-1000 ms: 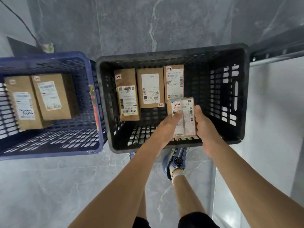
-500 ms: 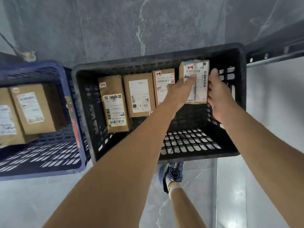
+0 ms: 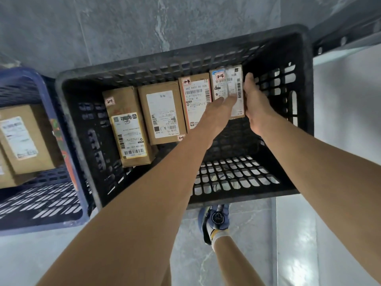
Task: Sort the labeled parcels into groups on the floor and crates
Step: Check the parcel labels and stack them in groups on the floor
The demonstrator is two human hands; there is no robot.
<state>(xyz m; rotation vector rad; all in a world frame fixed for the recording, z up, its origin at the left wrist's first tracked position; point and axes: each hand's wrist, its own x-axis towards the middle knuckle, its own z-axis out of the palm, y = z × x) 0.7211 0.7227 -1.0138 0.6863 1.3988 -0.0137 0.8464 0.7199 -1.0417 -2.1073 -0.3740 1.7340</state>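
Note:
A black crate [image 3: 296, 124] holds a row of brown labeled parcels against its far wall. The rightmost one, a small parcel marked 2-4 [image 3: 225, 83], stands at the end of the row beside the parcel marked 1-4 [image 3: 195, 102]. My left hand [image 3: 216, 114] lies over the small parcel's lower front with fingers on its label. My right hand [image 3: 255, 102] grips its right edge. Two more parcels [image 3: 160, 114] [image 3: 127, 129] stand to the left in the same crate.
A blue crate [image 3: 68, 153] sits against the black one on the left and holds brown parcels [image 3: 22, 139]. Grey marble floor surrounds both. A dark metal rail [image 3: 346, 38] runs at the upper right. My shoe [image 3: 214, 219] is just below the black crate.
Both hands carried the small 2-4 parcel from the crate's near middle up to the far wall, at the right end of the row. The view shifted closer to the crate.

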